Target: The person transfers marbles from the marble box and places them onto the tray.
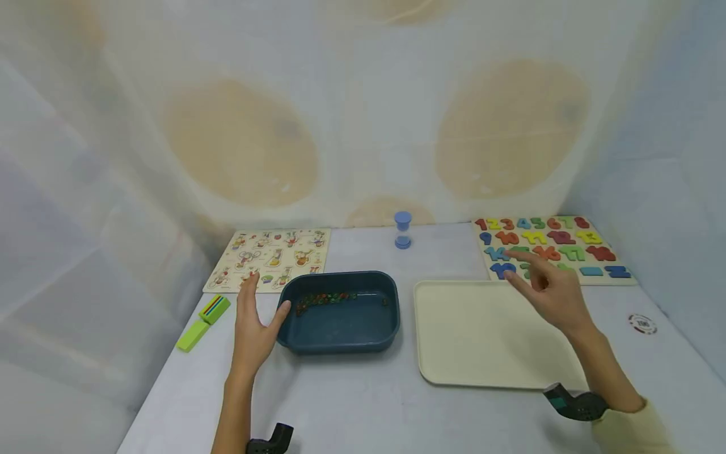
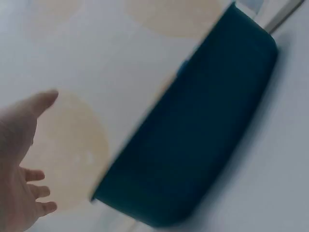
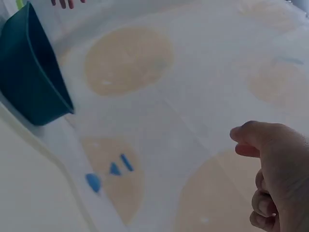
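A dark teal plastic bin stands on the white table, small red and green bead-like pieces scattered along its far side. Beside its left end is my left hand, fingers spread and thumb near the rim; whether they touch cannot be told. In the left wrist view this hand holds nothing, and the bin appears tilted by the camera angle. Above the cream tray's far right part hovers my right hand, thumb and index apart, other fingers curled; I see nothing between them.
Behind the tray lies a number puzzle board. A picture puzzle board sits at the back left, with green blocks before it. A blue-capped sand timer stands at the back; a round chip lies far right.
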Demonstrator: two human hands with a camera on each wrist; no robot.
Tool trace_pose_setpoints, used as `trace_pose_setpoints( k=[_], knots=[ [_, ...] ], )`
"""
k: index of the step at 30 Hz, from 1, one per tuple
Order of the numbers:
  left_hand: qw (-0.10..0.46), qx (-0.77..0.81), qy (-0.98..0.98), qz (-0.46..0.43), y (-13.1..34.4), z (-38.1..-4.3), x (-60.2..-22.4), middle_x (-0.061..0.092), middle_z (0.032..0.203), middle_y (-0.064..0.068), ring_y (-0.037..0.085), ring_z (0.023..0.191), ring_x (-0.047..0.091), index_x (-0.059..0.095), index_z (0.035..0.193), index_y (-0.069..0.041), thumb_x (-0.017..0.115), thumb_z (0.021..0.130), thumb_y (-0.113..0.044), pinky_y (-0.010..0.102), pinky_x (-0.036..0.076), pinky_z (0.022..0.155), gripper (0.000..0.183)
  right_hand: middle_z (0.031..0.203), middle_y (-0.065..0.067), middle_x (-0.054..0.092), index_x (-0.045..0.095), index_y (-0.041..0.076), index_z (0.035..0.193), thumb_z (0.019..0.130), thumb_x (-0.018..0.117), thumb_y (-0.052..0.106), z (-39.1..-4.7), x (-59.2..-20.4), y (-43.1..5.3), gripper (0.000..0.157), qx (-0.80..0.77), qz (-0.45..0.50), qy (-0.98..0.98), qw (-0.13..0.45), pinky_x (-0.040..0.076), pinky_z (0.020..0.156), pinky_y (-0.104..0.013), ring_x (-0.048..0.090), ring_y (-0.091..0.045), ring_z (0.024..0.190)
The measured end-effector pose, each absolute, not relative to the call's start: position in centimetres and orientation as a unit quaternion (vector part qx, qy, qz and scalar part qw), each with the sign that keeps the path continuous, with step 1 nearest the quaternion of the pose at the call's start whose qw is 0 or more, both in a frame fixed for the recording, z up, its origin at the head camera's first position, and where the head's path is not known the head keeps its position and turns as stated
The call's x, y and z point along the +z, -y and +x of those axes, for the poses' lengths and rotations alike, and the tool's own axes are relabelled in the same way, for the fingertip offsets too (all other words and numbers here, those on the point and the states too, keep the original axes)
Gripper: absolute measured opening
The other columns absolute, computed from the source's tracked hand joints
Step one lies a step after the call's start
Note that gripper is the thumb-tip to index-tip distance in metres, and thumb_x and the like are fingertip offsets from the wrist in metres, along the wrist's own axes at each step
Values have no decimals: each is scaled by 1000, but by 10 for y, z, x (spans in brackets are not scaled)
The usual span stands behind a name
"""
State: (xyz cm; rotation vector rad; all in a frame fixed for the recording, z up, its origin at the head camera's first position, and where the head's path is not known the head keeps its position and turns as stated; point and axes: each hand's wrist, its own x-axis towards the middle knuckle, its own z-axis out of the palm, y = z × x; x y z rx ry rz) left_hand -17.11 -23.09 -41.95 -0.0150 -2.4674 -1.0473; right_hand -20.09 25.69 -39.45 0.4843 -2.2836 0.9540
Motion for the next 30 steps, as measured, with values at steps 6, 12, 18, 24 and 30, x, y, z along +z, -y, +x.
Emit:
trace_pose_setpoints(
  k=[6, 12, 18, 24, 30],
  knots=[
    [101, -486, 867, -43, 245, -176, -455, 7, 150, 4, 32, 136, 11, 6, 143, -37, 71, 77, -27, 58, 20, 102, 93, 48, 3, 26, 63, 16, 110, 81, 66, 22, -221, -435, -221, 30, 458, 204, 854, 137, 19, 35, -29, 22, -9, 40],
    [7, -537, 841, -64, 255, -179, -477, 6, 150, -2, 34, 136, 6, 8, 142, -39, 75, 72, -17, 66, 17, 97, 100, 49, 1, 25, 63, 10, 111, 81, 66, 20, -238, -427, -156, 32, 477, 253, 841, 25, 23, 41, -26, 22, -9, 43],
    [24, -488, 870, -62, 253, -182, -484, 12, 150, 2, 36, 134, 14, 12, 141, -40, 78, 67, -30, 65, 22, 96, 100, 46, 6, 21, 66, 17, 108, 78, 68, 28, -271, -426, -92, 32, 459, 326, 826, 19, 21, 41, -22, 17, -7, 41],
    [38, -482, 873, -60, 252, -182, -490, 18, 148, 3, 33, 133, 20, 13, 142, -38, 82, 60, -34, 60, 27, 97, 107, 43, 5, 22, 66, 18, 106, 79, 68, 27, -296, -425, -36, 29, 455, 368, 811, -10, 25, 41, -23, 17, -11, 38],
    [61, -483, 871, -72, 252, -183, -497, 23, 147, 4, 31, 131, 26, 15, 143, -33, 84, 56, -36, 57, 30, 97, 112, 40, 5, 24, 67, 10, 106, 78, 69, 17, -310, -432, 3, 28, 442, 384, 810, -46, 27, 41, -22, 18, -8, 35]
  ],
)
